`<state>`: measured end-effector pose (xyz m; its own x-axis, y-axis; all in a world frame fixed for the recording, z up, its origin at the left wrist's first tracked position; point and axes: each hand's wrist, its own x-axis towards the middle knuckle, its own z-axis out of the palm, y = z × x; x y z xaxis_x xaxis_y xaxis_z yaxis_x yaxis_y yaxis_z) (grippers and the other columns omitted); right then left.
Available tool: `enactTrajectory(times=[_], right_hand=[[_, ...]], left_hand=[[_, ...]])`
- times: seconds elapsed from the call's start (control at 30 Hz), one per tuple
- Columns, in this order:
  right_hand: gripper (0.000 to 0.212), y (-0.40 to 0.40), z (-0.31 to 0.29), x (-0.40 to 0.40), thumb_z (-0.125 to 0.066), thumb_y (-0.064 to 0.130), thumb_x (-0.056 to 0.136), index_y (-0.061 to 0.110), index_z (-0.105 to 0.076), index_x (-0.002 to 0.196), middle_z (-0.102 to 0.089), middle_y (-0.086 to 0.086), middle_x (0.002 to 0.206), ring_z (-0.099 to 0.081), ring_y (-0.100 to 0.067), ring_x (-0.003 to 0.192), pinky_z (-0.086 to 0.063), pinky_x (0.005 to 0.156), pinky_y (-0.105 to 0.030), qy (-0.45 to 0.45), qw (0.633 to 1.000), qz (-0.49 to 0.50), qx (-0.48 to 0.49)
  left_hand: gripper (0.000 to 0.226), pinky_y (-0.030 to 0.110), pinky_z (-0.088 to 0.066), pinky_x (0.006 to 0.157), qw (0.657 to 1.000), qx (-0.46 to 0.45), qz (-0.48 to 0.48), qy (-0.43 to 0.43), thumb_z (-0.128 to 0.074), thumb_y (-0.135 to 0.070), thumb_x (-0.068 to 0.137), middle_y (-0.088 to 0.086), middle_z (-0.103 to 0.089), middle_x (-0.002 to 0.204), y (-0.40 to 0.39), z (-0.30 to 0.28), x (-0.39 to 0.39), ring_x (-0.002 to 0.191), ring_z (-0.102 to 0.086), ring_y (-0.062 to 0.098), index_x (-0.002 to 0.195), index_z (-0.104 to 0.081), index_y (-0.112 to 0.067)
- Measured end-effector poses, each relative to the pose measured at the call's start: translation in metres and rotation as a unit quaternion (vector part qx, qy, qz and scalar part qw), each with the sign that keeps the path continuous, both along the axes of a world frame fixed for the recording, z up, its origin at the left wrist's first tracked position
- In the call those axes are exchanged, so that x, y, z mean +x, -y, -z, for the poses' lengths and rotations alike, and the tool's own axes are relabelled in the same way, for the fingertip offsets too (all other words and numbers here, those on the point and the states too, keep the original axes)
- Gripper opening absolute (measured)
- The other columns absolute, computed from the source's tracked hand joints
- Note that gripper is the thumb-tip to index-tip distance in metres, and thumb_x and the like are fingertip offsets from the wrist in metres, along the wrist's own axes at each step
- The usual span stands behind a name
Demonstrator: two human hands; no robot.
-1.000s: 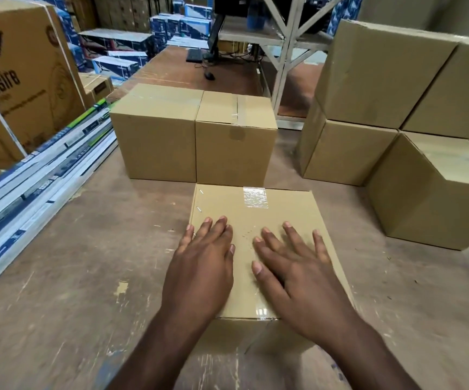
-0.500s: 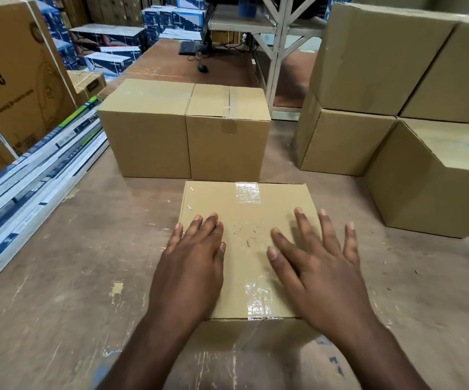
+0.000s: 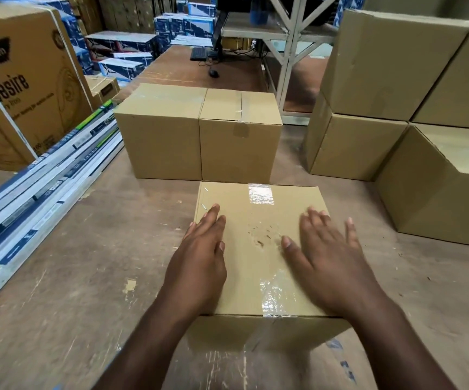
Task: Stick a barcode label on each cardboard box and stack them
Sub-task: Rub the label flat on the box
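At the far left a large printed carton (image 3: 22, 88) was cut off by the frame edge, so only part of its lettering could be read. Long flat blue-and-white packs (image 3: 39, 190) lay beside it, their near ends also cropped. Two sealed cardboard boxes (image 3: 199, 136) stood touching side by side on the wooden worktop (image 3: 72, 263), their contents hidden. Just in front sat the nearest cardboard box (image 3: 255, 249), taped shut with clear tape along its top. The left hand (image 3: 199, 266) lay flat on its left edge, fingers straight and together. The right hand (image 3: 329, 263) rested flat on its right side, fingers spread and slightly blurred. A stack of plain boxes (image 3: 396, 108) at the right ran past the frame.
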<state>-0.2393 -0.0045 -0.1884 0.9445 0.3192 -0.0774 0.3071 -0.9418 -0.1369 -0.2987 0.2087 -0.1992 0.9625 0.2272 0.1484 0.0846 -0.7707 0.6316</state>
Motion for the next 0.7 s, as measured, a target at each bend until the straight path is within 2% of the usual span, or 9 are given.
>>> enactTrajectory(times=[0.13,0.2,0.27,0.37,0.43,0.5,0.57,0.63,0.7], right_hand=[[0.071,-0.034,-0.002,-0.031,-0.003,0.066,0.101,0.036,-0.006,0.166,0.009,0.019,0.171,0.016,0.001,0.156,0.010,0.128,-0.031,-0.047,0.971,-0.232,0.045],[0.067,-0.023,-0.008,-0.027,-0.004,0.065,0.100,0.045,-0.016,0.163,0.000,0.029,0.168,0.011,0.010,0.153,0.008,0.127,-0.024,-0.095,0.956,-0.268,0.076],[0.079,0.002,-0.007,-0.006,0.007,0.074,0.091,0.047,-0.014,0.162,0.002,0.030,0.168,0.009,0.010,0.154,0.007,0.128,-0.027,-0.068,0.978,-0.190,0.054],[0.095,0.021,-0.006,0.020,0.017,0.077,0.087,0.027,0.001,0.166,0.008,0.010,0.173,0.011,-0.007,0.158,0.008,0.129,-0.037,0.022,0.999,0.017,-0.020],[0.082,0.000,-0.007,0.007,0.010,0.071,0.095,0.028,0.008,0.165,0.018,0.010,0.171,0.020,-0.006,0.156,0.012,0.128,-0.036,0.026,1.000,0.000,0.011],[0.070,-0.031,-0.010,-0.023,0.001,0.066,0.100,0.038,0.011,0.163,0.022,0.021,0.168,0.025,0.004,0.152,0.014,0.127,-0.030,-0.020,0.988,-0.142,0.063],[0.071,-0.042,-0.008,-0.036,0.005,0.069,0.098,0.043,0.008,0.163,0.020,0.026,0.166,0.025,0.008,0.151,0.013,0.127,-0.031,-0.060,0.968,-0.241,0.031],[0.084,-0.031,-0.005,-0.011,0.015,0.074,0.089,0.039,0.005,0.164,0.018,0.023,0.167,0.021,0.005,0.152,0.011,0.128,-0.036,-0.044,0.982,-0.185,0.007],[0.087,-0.007,-0.006,0.023,0.015,0.070,0.091,0.028,0.003,0.166,0.011,0.012,0.172,0.014,-0.004,0.157,0.011,0.129,-0.041,-0.001,0.999,-0.025,-0.036]], left_hand=[[0.057,0.016,-0.012,0.123,0.998,-0.046,0.030,0.011,-0.041,0.000,0.102,-0.024,-0.018,0.163,-0.008,0.001,0.001,0.144,-0.016,-0.010,0.155,-0.039,-0.023],[0.056,0.014,-0.012,0.122,0.998,-0.041,0.043,0.017,-0.042,0.002,0.102,-0.020,-0.022,0.163,-0.011,0.003,0.003,0.144,-0.019,-0.010,0.153,-0.042,-0.019],[0.051,0.000,-0.001,0.113,0.998,-0.012,0.058,0.024,-0.042,0.002,0.102,-0.014,-0.026,0.163,-0.015,0.005,0.005,0.140,-0.018,-0.012,0.149,-0.050,-0.016],[0.053,-0.004,0.009,0.104,0.997,0.023,0.072,0.031,-0.042,0.004,0.100,-0.009,-0.033,0.163,-0.016,0.012,0.010,0.150,-0.023,0.000,0.149,-0.050,-0.014],[0.055,-0.001,0.008,0.109,0.996,0.029,0.067,0.045,-0.044,0.005,0.097,-0.006,-0.039,0.161,-0.015,0.016,0.009,0.151,-0.027,0.006,0.149,-0.049,-0.014],[0.055,0.004,0.002,0.115,0.997,0.019,0.057,0.056,-0.045,0.004,0.097,-0.005,-0.043,0.158,-0.013,0.019,0.006,0.150,-0.029,0.007,0.148,-0.051,-0.014],[0.055,0.007,-0.001,0.117,0.997,0.010,0.054,0.062,-0.045,0.004,0.096,-0.006,-0.044,0.157,-0.014,0.022,0.005,0.150,-0.031,0.007,0.147,-0.053,-0.013],[0.055,0.008,-0.003,0.118,0.997,0.015,0.055,0.061,-0.045,0.006,0.095,-0.005,-0.043,0.158,-0.014,0.023,0.006,0.149,-0.032,0.008,0.146,-0.054,-0.013],[0.056,0.008,-0.002,0.117,0.997,0.011,0.051,0.060,-0.044,0.007,0.095,-0.006,-0.041,0.159,-0.014,0.022,0.006,0.149,-0.031,0.007,0.147,-0.053,-0.013]])
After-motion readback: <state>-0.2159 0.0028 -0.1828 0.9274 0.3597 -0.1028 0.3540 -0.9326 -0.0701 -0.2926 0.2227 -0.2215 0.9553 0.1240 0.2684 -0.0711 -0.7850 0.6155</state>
